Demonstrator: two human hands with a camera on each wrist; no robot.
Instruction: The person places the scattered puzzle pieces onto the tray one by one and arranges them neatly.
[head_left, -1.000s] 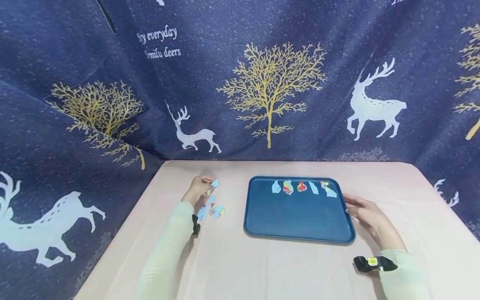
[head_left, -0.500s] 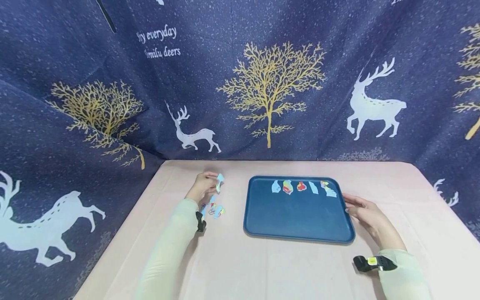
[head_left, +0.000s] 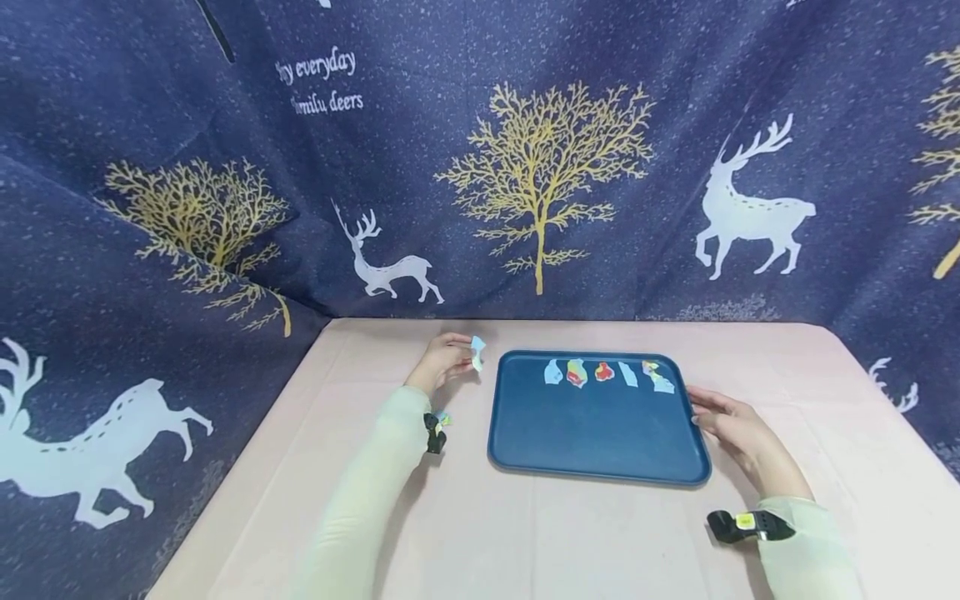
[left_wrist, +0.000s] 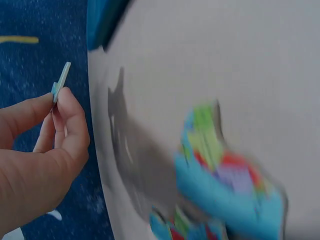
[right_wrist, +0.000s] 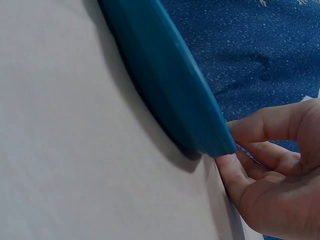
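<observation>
My left hand (head_left: pixel 444 364) pinches a light blue, irregular puzzle piece (head_left: pixel 477 354) between thumb and fingers, just left of the tray's far left corner. In the left wrist view, that puzzle piece (left_wrist: pixel 61 82) is seen nearly edge-on at the fingertips, above the tabletop. At the other side, my right hand (head_left: pixel 738 429) grips the right rim of the dark blue tray (head_left: pixel 592 442). Fingers (right_wrist: pixel 265 125) meet the tray's edge (right_wrist: pixel 175 85) in the right wrist view. A row of several puzzle pieces (head_left: pixel 603 372), blue, red and multicoloured, lies along the tray's far side.
More loose puzzle pieces (left_wrist: pixel 225 185) lie on the table, multicoloured with blue; in the head view the left wrist strap (head_left: pixel 434 433) partly covers them. A pale pink cloth (head_left: pixel 480 533) covers the table. Behind it hangs a dark blue curtain (head_left: pixel 637 208) with deer and trees.
My left hand has lifted away from the loose pieces and moved right towards the tray, carrying the light blue puzzle piece. The right hand and tray stay put.
</observation>
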